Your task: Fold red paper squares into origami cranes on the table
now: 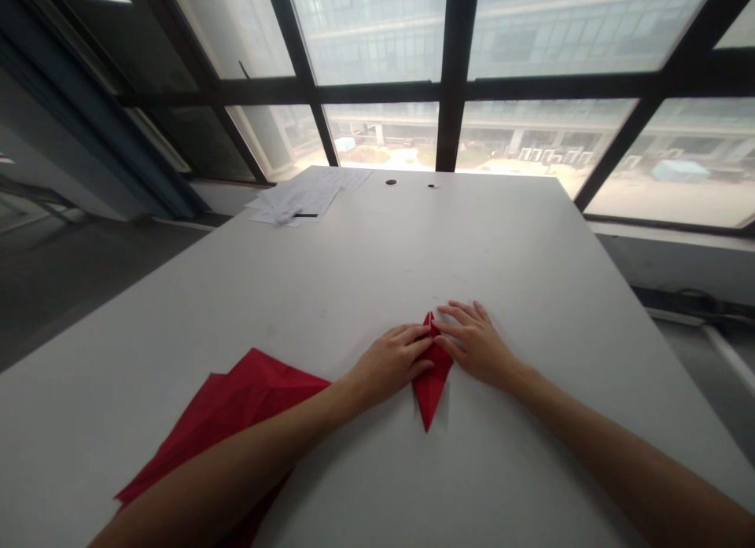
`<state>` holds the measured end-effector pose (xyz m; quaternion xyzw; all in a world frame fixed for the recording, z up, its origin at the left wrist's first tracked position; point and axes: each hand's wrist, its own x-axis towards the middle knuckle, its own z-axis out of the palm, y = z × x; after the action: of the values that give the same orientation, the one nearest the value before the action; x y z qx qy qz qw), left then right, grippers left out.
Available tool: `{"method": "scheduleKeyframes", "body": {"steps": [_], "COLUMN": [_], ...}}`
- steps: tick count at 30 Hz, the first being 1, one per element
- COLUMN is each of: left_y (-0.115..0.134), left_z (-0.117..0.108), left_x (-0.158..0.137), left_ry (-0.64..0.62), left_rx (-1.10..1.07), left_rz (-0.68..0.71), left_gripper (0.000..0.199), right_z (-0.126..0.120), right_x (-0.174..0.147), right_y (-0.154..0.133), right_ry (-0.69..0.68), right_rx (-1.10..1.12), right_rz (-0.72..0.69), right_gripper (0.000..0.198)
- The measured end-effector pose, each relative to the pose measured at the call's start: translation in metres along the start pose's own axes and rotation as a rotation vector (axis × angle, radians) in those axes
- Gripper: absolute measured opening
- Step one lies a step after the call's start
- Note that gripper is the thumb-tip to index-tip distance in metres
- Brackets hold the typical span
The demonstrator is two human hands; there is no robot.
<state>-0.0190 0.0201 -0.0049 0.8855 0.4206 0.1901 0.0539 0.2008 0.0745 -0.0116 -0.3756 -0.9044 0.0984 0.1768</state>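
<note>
A small folded red paper [432, 383], shaped like a long diamond, lies on the white table with one point towards me. My left hand [394, 362] rests along its left side, fingers stretched across the paper's upper half. From the right, my right hand [473, 340] touches the same paper with its fingertips, the fingers spread. A narrow pale slit shows near the paper's far tip, between the two hands. Under my left forearm lies a larger red sheet [236, 402] with creases, partly hidden by the arm.
Several white papers [303, 193] lie in a loose pile at the table's far left corner, with a small dark strip on them. The white table [472, 241] has two round holes near its far edge. Behind it stand tall windows with dark frames [451, 84].
</note>
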Motion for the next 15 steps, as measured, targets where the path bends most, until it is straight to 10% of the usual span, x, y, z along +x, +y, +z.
{"method": "scheduleKeyframes", "body": {"steps": [15], "left_y": [-0.003], "left_z": [0.0022], "left_x": [0.0006], "left_ry": [0.0], "left_rx": [-0.005], "left_rz": [0.02], "left_gripper": [0.033], "right_z": [0.0033], "right_x": [-0.0002], "right_y": [0.0028], "right_ry": [0.026], "right_rx": [0.04], "right_rz": [0.007], "right_gripper": [0.034]}}
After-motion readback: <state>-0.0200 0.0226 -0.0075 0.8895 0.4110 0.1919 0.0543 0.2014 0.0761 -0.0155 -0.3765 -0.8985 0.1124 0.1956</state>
